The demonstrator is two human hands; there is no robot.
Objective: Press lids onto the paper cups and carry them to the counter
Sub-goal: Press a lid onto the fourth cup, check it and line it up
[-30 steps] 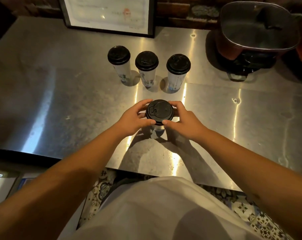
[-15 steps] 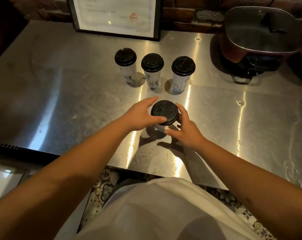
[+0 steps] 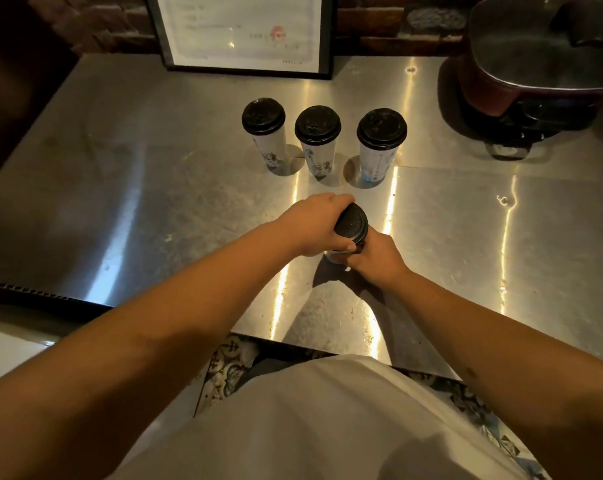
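Near centre of steel counter [image 3: 120,202]: paper cup [image 3: 333,255], mostly hidden, under black lid [image 3: 352,223]. Left hand [image 3: 315,225] curled over the lid's left rim, thumb at its near edge. Right hand [image 3: 376,256] wrapped round the cup body below. Three lidded cups [image 3: 316,143] in a row farther back, upright, apart. Framed sheet [image 3: 244,32] far; pot [image 3: 542,64] far right.

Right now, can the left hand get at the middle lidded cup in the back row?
Probably yes, once freed. The left hand grips the lid of the near cup; bare metal countertop lies between it and the middle cup.
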